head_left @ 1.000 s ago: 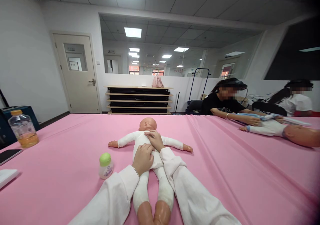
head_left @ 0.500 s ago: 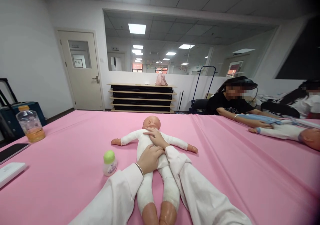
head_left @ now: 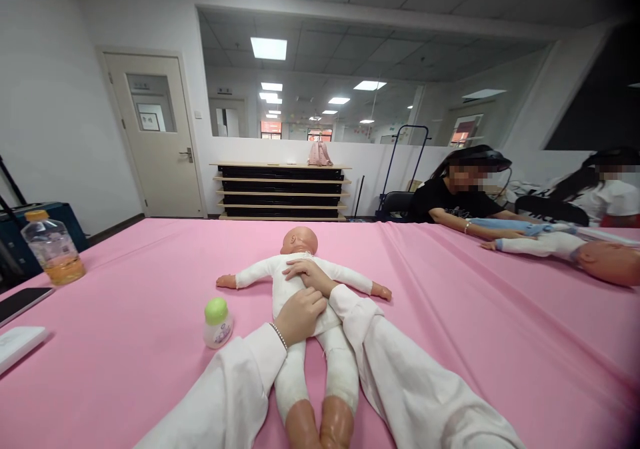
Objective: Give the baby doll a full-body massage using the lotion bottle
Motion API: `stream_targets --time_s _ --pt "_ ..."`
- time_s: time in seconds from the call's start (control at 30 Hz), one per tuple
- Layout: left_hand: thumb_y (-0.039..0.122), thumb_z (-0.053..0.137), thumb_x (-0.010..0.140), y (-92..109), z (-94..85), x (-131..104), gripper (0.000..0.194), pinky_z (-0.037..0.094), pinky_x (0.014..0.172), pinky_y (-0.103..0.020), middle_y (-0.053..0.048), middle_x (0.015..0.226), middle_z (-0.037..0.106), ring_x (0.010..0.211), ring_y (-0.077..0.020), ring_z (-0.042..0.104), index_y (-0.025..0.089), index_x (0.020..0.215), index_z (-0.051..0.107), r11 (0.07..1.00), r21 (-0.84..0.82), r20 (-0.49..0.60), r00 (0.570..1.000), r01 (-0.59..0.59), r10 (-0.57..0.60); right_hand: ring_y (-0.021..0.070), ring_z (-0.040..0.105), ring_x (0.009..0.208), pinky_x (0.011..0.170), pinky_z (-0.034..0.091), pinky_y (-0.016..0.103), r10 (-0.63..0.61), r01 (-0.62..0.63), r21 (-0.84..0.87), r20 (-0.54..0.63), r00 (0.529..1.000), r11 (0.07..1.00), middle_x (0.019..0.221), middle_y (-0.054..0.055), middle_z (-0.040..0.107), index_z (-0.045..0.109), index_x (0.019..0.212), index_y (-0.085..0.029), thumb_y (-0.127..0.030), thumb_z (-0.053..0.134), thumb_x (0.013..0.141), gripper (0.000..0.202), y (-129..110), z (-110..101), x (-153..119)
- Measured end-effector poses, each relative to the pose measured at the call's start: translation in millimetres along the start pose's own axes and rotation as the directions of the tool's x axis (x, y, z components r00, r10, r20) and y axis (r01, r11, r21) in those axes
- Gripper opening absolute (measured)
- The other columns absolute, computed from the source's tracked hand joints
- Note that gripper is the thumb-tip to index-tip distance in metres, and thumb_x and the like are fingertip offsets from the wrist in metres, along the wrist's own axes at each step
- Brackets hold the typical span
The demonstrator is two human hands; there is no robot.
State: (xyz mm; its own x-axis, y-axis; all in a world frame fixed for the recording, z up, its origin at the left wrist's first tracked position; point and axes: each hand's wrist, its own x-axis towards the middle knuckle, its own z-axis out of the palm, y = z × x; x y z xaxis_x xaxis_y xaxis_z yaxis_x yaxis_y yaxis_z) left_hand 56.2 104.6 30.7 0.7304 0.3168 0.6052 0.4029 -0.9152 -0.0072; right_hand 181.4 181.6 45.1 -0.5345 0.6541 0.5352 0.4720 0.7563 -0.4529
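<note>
A baby doll in a white cloth suit (head_left: 300,282) lies face up at the pink table's (head_left: 450,316) centre. The left hand (head_left: 299,314) rests flat on its belly, the right hand (head_left: 306,274) flat on its chest, neither gripping. At nine o'clock of the doll stands a small white green-capped bottle (head_left: 217,323); further off, a clear plastic bottle (head_left: 50,252) holds a little amber liquid.

Both arms in loose white long sleeves, cuffs bunched at wrists; thin beaded bracelet (head_left: 273,330) on left wrist.

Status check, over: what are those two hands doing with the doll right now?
Left hand flat on white-suited baby doll, at its belly. Right hand flat on its chest. Small green-capped white bottle stands left of the doll, apart. Nothing in the way.
</note>
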Motion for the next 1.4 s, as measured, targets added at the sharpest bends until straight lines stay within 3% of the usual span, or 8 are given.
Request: stream_targets --time_s 0.13,0.33,0.43,0.63,0.83,1.03,1.2,1.4 --pt "0.005 0.041 0.075 0.8 -2.3 0.9 0.020 0.036 0.086 -0.034 -0.002 0.086 0.057 0.087 -0.0167 0.050 0.019 0.084 0.052 0.982 -0.064 -0.024 0.983 0.179 -0.181 0.0196 0.045 0.120 0.104 0.027 0.045 0.090 -0.091 -0.089 -0.019 0.996 0.992 0.122 0.000 0.056 0.069 0.095 -0.026 -0.005 0.039 0.068 0.045 3.3 -3.8 11.6" --pt "0.019 0.048 0.074 4.4 -8.1 -1.7 0.011 0.037 0.080 -0.038 -0.006 0.087 0.055 0.089 -0.0216 0.048 0.017 0.084 0.052 0.802 0.051 -0.177 0.796 0.595 -0.579 0.0184 0.060 0.097 0.096 0.040 0.040 0.297 -0.233 0.193 -0.448 0.843 0.953 0.090 0.005 0.069 0.069 0.070 -0.020 -0.011 0.041 0.068 0.030 14.2 1.4 -11.0" --pt "0.022 0.048 0.074 7.3 -11.4 -2.3 0.011 0.037 0.073 -0.039 -0.008 0.083 0.054 0.085 -0.0246 0.047 0.016 0.082 0.053 0.822 0.181 -0.155 0.841 0.540 -0.519 0.0186 0.062 0.087 0.091 0.043 0.040 0.323 -0.257 0.197 -0.500 0.804 0.946 0.075 0.004 0.069 0.065 0.056 -0.020 -0.007 0.037 0.062 0.031 8.5 1.5 -22.3" --pt "0.014 0.047 0.071 3.9 -9.9 0.6 0.009 0.038 0.075 -0.036 -0.009 0.082 0.055 0.083 -0.0227 0.046 0.015 0.078 0.053 0.974 0.169 0.025 0.987 0.154 -0.160 0.0181 0.056 0.106 0.095 0.041 0.037 0.082 -0.075 0.265 -0.016 0.996 0.961 0.086 0.002 0.070 0.069 0.065 -0.020 -0.005 0.036 0.057 0.038 -9.5 -7.3 -7.8" --pt "0.014 0.040 0.083 -1.7 -6.8 4.8 0.015 0.041 0.076 -0.033 -0.006 0.086 0.057 0.083 -0.0191 0.048 0.016 0.087 0.055 0.994 0.089 0.148 0.988 -0.061 0.047 0.0172 0.034 0.128 0.110 0.013 0.046 0.026 -0.063 0.104 0.321 0.947 0.993 0.106 -0.004 0.065 0.070 0.068 -0.025 0.001 0.035 0.060 0.044 -4.1 -13.7 23.4" --pt "0.027 0.042 0.086 -4.8 -6.7 0.4 0.034 0.028 0.100 -0.045 -0.002 0.128 0.048 0.119 -0.0216 0.040 0.030 0.120 0.048 0.988 -0.051 0.100 0.985 0.148 -0.142 0.0173 0.049 0.115 0.108 0.019 0.047 0.066 -0.069 0.064 0.057 0.996 0.996 0.108 0.001 0.064 0.070 0.087 -0.024 -0.013 0.038 0.079 0.034 13.4 -12.0 25.3" --pt "0.034 0.044 0.084 4.1 -8.6 -4.2 0.031 0.028 0.098 -0.049 -0.005 0.122 0.053 0.121 -0.0259 0.037 0.024 0.113 0.052 0.938 0.016 -0.003 0.938 0.346 -0.346 0.0173 0.046 0.119 0.107 0.029 0.041 0.190 -0.141 0.237 -0.199 0.961 0.961 0.121 0.005 0.057 0.067 0.098 -0.021 -0.030 0.045 0.082 0.029 28.4 -18.3 -17.0" --pt "0.022 0.047 0.076 2.2 -24.4 2.5 0.012 0.040 0.072 -0.035 -0.007 0.080 0.057 0.081 -0.0208 0.050 0.017 0.075 0.058 0.991 0.084 0.061 0.992 0.102 -0.107 0.0207 0.048 0.118 0.104 0.032 0.045 0.205 -0.167 0.240 -0.143 0.968 0.956 0.107 0.007 0.064 0.070 0.082 -0.020 -0.030 0.050 0.081 0.022 1.2 -18.4 -36.6"
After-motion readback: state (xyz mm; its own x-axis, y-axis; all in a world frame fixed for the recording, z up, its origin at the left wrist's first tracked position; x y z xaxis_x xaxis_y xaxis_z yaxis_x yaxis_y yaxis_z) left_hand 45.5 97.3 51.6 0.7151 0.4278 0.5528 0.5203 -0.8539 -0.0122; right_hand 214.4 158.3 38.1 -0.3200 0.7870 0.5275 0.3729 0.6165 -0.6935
